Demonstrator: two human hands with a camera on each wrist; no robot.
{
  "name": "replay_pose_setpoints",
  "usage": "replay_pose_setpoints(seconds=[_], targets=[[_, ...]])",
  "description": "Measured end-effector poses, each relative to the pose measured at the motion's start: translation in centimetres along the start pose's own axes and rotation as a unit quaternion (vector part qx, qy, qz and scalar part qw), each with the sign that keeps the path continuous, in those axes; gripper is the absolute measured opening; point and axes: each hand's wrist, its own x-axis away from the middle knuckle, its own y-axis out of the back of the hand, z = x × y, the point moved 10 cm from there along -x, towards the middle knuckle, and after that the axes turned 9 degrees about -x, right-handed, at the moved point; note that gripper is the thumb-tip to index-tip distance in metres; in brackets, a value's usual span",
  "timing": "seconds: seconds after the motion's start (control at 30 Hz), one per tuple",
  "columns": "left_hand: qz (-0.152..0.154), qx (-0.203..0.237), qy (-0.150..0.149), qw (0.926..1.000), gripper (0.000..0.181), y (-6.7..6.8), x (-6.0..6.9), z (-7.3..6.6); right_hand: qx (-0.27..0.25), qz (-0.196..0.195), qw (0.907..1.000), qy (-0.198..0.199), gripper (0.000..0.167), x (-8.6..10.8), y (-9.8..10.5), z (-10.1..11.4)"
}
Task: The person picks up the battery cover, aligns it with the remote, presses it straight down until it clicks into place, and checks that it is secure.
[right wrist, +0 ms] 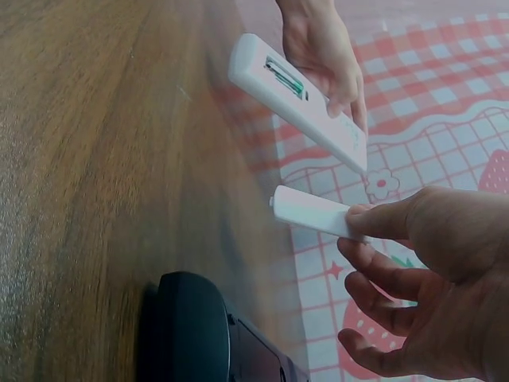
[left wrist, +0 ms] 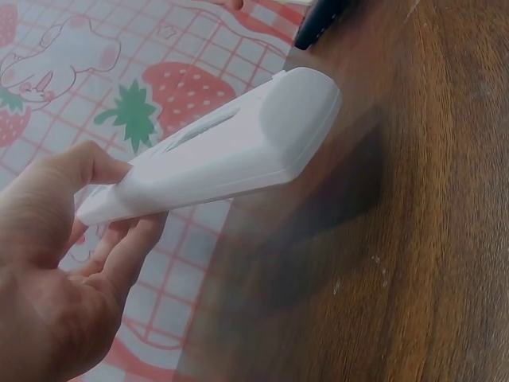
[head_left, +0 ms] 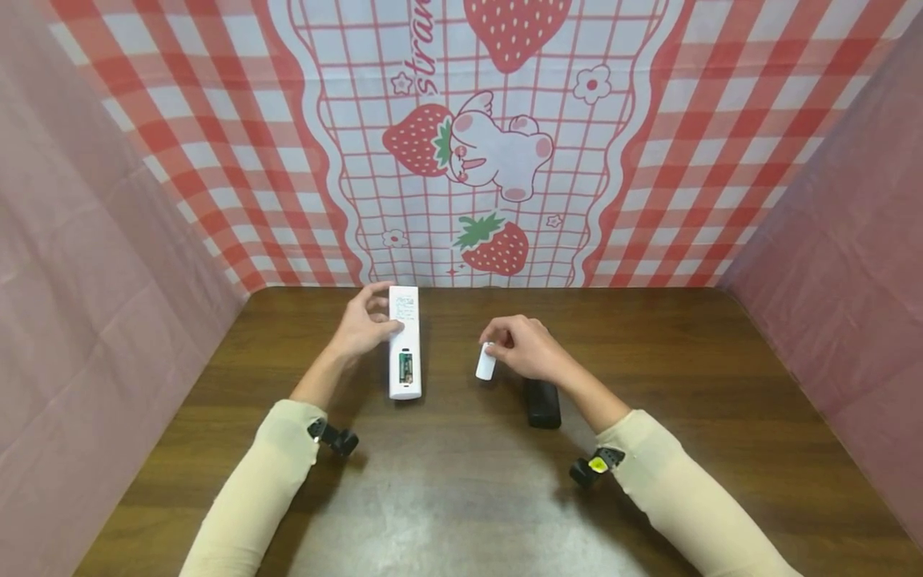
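My left hand point(head_left: 364, 324) grips a white remote point(head_left: 405, 340) by its upper part, thumb on the face. The remote's lower compartment is uncovered, with green batteries point(right wrist: 285, 78) inside. In the left wrist view the remote point(left wrist: 215, 151) is held above the wooden table. My right hand point(head_left: 530, 347) pinches a small white cover point(head_left: 486, 361) between thumb and index finger, to the right of the remote and apart from it. In the right wrist view the cover point(right wrist: 310, 211) points toward the remote. A black object point(head_left: 543, 405) lies on the table beneath my right hand, partly hidden by it.
The brown wooden table point(head_left: 447, 497) meets a red-and-white strawberry cloth point(head_left: 606, 200) at the back. Pink cloth hangs at the left point(head_left: 108, 264) and right sides. Black wrist cameras stick out below both forearms.
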Motion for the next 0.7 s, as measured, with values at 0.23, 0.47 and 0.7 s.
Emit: replay_pose_setpoints(seconds=[0.23,0.47,0.7], targets=[[0.005,-0.004,0.000,1.0000,0.088,-0.5,0.0,-0.4,0.000,-0.005,1.0000,-0.008,0.012,0.3,0.6,-0.4],[0.010,-0.004,-0.004,0.9999,0.087,-1.0,0.0,-0.9,0.004,-0.009,0.9999,-0.001,0.012,0.5,1.1,-0.6],[0.017,-0.006,-0.005,0.9998,0.090,-1.6,-0.1,-1.0,0.006,-0.010,0.9999,-0.008,0.012,0.8,1.7,-1.1]])
